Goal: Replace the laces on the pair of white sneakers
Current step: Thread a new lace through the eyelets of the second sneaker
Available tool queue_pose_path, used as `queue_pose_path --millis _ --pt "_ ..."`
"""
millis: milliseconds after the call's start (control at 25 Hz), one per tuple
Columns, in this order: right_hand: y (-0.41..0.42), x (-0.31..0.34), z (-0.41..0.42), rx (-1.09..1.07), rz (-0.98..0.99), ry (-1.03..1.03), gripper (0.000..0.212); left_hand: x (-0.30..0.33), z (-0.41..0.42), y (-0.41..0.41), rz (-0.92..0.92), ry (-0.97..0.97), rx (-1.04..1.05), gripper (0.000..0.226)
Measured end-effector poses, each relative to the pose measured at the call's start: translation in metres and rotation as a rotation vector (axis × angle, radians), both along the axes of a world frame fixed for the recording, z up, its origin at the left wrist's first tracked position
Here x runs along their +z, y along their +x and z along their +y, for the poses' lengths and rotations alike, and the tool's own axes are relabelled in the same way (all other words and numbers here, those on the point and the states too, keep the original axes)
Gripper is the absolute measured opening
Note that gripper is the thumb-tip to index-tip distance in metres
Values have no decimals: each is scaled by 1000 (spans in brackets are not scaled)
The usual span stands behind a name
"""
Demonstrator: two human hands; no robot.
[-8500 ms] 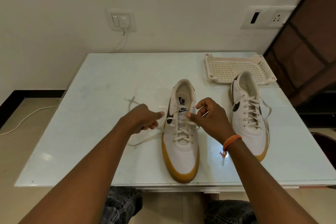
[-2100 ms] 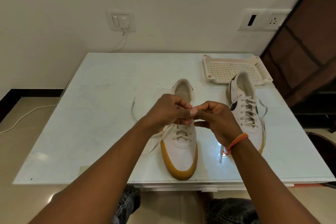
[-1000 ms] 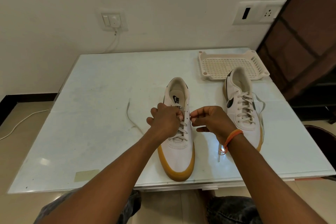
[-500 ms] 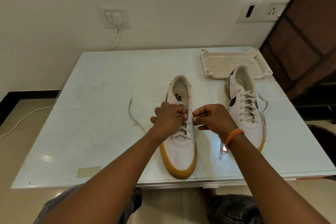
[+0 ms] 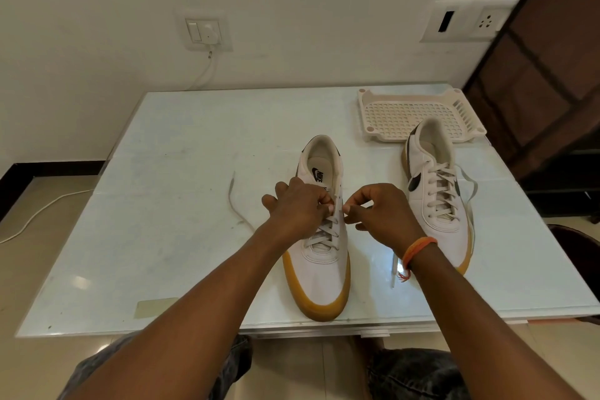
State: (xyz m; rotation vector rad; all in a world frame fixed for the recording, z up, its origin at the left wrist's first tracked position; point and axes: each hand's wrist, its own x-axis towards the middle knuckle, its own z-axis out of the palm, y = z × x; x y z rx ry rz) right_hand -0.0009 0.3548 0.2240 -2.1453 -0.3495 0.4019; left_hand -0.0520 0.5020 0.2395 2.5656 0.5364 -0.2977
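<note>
A white sneaker with a tan sole (image 5: 321, 273) stands in the middle of the table, toe towards me, its lower eyelets laced. My left hand (image 5: 300, 206) grips the sneaker's left eyelet edge with curled fingers. My right hand (image 5: 380, 213) pinches the lace (image 5: 326, 232) at the right eyelet edge. One loose lace end (image 5: 232, 198) trails on the table to the left, another (image 5: 393, 269) lies under my right wrist. A second white sneaker (image 5: 435, 191), fully laced, stands to the right.
A cream plastic rack (image 5: 402, 114) sits at the table's back right, touching the second sneaker's heel. A piece of tape (image 5: 154, 307) is stuck near the front edge of the glass table (image 5: 162, 188). A dark chair (image 5: 574, 247) stands at the right.
Both hands came together over the sneaker's tongue about two seconds ago, then drew slightly apart onto the upper eyelets. In the last half second they have barely moved.
</note>
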Motion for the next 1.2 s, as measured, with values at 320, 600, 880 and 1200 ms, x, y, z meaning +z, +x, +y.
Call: queue_pose_path --millis 320,600,880,1200 --pt "28 26 -38 -488 299 520 15 10 9 0 93 -43 -129 18" --pt "17 8 -15 -394 388 412 12 9 12 1 96 -96 -116 14" --pt "0 -4 3 15 -55 12 13 10 10 1 106 -103 -94 11" --pt "4 -11 1 230 -248 -217 9 7 10 2 115 -96 -111 19"
